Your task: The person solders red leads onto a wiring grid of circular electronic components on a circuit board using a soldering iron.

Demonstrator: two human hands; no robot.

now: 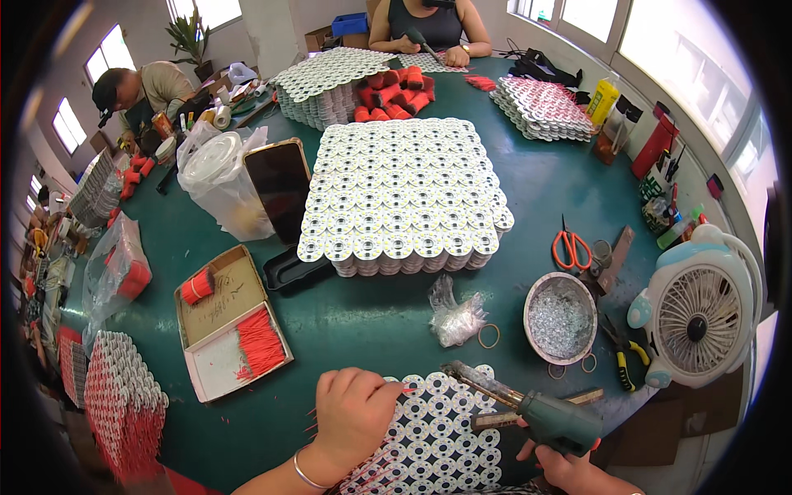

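White discs joined in 1 panel lie at the frame's bottom centre, between 2 busy hands. The left hand curls around thin red wires; the right hand grips a green soldering gun, its tip angled across the panel, likely keeping heat off the fingers. Farther up the bench, a shallow box of wires, left, and a bowl, right, seemingly stay within reach. Behind, 1 tall panel stack fills the upper centre, presumably piled to save space.

Left hand back up, fingers bent; right hand lower, curled in a grip.
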